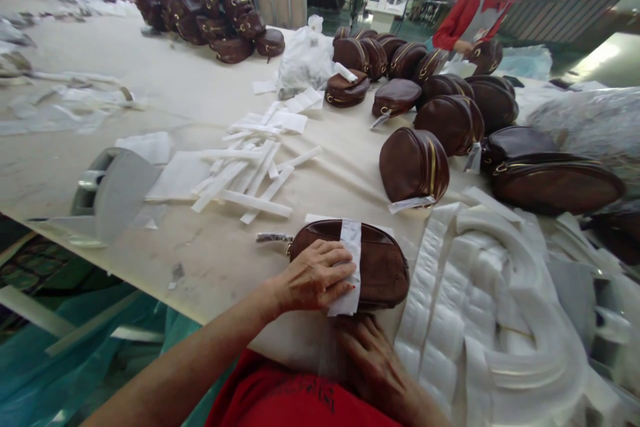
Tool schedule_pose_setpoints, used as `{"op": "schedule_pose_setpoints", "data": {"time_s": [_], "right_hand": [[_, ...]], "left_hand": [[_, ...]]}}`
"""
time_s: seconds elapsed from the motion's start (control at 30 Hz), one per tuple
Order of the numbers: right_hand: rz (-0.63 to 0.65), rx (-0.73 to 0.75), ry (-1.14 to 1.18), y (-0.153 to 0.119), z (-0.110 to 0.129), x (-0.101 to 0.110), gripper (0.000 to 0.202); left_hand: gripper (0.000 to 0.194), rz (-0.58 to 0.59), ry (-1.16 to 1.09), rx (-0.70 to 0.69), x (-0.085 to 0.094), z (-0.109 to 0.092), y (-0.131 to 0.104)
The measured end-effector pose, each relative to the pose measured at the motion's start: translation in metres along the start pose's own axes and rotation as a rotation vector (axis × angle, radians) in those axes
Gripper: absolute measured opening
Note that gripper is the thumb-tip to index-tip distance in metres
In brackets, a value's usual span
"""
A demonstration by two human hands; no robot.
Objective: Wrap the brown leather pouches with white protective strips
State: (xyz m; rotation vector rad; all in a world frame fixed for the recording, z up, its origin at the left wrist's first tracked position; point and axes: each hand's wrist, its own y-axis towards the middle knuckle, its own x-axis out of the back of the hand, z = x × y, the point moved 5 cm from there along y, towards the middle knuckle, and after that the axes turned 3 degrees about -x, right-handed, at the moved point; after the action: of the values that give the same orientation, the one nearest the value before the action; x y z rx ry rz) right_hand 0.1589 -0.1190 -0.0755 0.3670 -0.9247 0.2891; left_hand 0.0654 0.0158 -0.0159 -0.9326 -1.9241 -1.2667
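Observation:
A dark brown leather pouch [383,270] lies on the table just in front of me, with a white strip [350,260] across its middle. My left hand [317,273] rests on top of the pouch, its fingers stretched over the cloth-like face and onto the strip. At the pouch's left end a zip pull in clear wrap [273,237] sticks out. My right hand [367,350] is at the near edge of the pouch, below the strip's lower end. Its fingertips are hidden under that edge, so I cannot tell what they hold.
Loose white strips [255,173] lie beyond the pouch to the left, near a grey tape dispenser [123,193]. Bundled white foam padding [450,300] fills the right. More brown bags [415,163] stand further back beside a plastic bag [305,57]. A co-worker [475,17] handles a bag across the table.

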Motion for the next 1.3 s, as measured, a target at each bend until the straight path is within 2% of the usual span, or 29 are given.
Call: {"op": "schedule_pose_setpoints", "data": {"time_s": [0.1, 0.23, 0.47, 0.77, 0.9, 1.0, 1.3], "right_hand": [[-0.061, 0.012, 0.008, 0.000, 0.000, -0.007, 0.033], [-0.194, 0.076, 0.017, 0.000, 0.007, -0.007, 0.021], [-0.244, 0.063, -0.025, -0.001, 0.008, -0.008, 0.018], [-0.262, 0.063, -0.022, -0.005, 0.014, -0.007, 0.015], [-0.332, 0.119, -0.037, -0.007, 0.022, 0.001, 0.016], [-0.363, 0.149, -0.065, -0.011, 0.028, 0.006, 0.019], [-0.325, 0.195, -0.125, -0.015, 0.045, 0.022, 0.028]], "left_hand": [[0.035, 0.048, 0.048, -0.016, 0.001, -0.007, -0.002], [0.039, 0.089, 0.144, 0.024, -0.001, -0.017, -0.005], [0.039, 0.037, 0.254, 0.019, -0.012, -0.033, -0.003], [0.042, 0.039, 0.199, -0.037, -0.013, -0.024, -0.010], [0.048, 0.061, 0.219, -0.039, -0.017, -0.021, -0.013], [0.050, 0.069, 0.269, -0.055, -0.021, -0.021, -0.014], [0.049, 0.064, 0.417, -0.104, -0.043, -0.020, -0.024]]}}
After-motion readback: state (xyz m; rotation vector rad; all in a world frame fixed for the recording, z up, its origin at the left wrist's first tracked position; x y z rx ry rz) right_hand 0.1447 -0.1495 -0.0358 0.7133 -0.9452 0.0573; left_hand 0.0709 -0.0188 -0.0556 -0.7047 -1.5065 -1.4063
